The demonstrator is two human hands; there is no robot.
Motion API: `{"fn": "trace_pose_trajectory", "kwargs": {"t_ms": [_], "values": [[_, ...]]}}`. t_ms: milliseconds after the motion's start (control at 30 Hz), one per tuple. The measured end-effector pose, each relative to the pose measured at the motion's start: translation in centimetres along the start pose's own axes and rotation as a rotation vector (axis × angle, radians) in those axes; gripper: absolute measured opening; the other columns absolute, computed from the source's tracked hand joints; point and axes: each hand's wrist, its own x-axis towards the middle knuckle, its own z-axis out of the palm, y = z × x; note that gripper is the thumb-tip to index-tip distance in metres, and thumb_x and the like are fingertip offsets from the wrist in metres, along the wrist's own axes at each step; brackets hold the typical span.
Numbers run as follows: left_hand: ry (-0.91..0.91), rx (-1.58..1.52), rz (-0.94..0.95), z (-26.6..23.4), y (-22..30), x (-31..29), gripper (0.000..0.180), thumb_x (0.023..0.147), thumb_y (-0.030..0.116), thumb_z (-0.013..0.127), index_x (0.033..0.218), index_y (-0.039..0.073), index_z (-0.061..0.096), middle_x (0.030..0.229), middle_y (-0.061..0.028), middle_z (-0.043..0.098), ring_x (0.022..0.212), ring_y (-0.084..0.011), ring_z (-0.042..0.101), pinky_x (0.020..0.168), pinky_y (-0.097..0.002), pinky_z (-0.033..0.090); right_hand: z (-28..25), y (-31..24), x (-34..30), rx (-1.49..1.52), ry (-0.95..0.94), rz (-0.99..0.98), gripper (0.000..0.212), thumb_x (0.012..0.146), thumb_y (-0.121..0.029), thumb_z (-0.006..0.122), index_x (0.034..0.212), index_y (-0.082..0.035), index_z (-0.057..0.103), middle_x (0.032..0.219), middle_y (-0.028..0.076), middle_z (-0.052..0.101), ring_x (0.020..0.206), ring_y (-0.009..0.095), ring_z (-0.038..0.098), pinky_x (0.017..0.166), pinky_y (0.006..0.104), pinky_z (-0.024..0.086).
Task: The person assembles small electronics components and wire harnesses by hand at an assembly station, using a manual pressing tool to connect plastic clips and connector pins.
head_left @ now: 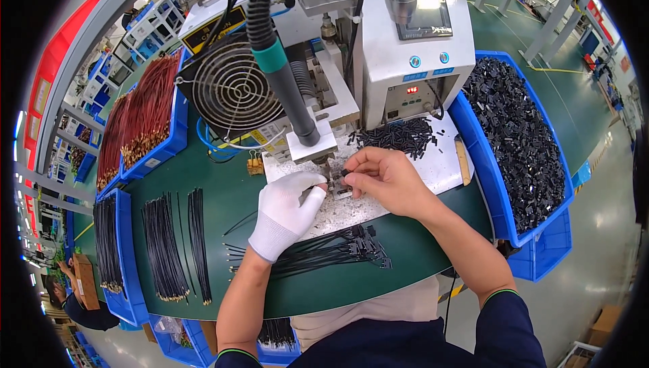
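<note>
My left hand [289, 207], in a white glove with bare fingertips, pinches at the small metal fixture [341, 189] under the machine's head. A thin black cable [241, 224] runs out from beneath the glove; its gripped part is hidden by my fingers. At the fixture's right side, my bare right hand [387, 180] holds a small black plastic housing [345, 172] between thumb and forefinger. The two hands' fingertips are close together but apart. Below them lies a bundle of black cables with black housings on their right ends [362, 245].
Loose black sleeves [402, 136] lie piled behind my right hand. A blue bin [483, 134] of black parts stands at the right. Black cable bundles [164, 249] lie at the left, beyond them a blue bin of red cables [145, 107]. A dark hose [287, 87] and fan [236, 87] overhang the bench.
</note>
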Motion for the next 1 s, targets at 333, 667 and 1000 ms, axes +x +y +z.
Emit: {"fn": "trace_pose_trajectory", "kwargs": {"t_ms": [333,667,1000], "values": [[-0.024,0.052,-0.003,0.1,0.3,0.4,0.017,0.102,0.019,0.075,0.11,0.006,0.082,0.106,-0.0172,0.082,0.094,-0.0402,0.08,0.084,-0.0444,0.063,0.8,0.1,-0.2,-0.314,0.053,-0.146,0.022,0.102,-0.009,0.086,0.121,0.003,0.082,0.098,0.005,0.083,0.084,0.007,0.072,0.077,0.0266,0.06],[-0.01,0.002,-0.014,0.5,-0.1,0.5,0.017,0.102,0.02,0.075,0.109,0.006,0.083,0.102,-0.0162,0.082,0.091,-0.0379,0.08,0.082,-0.0432,0.063,1.2,0.5,-0.1,-0.387,0.064,-0.151,0.022,0.101,-0.008,0.086,0.118,0.005,0.083,0.101,0.011,0.084,0.087,0.011,0.077,0.079,0.0302,0.062],[-0.016,0.003,-0.025,0.3,0.4,0.7,0.016,0.101,0.019,0.075,0.107,0.006,0.083,0.098,-0.0142,0.081,0.081,-0.0336,0.078,0.076,-0.0405,0.062,1.2,0.6,0.0,-0.39,0.057,-0.232,0.023,0.1,-0.006,0.086,0.119,0.006,0.082,0.103,0.015,0.084,0.088,0.016,0.079,0.08,0.0325,0.063]]}}
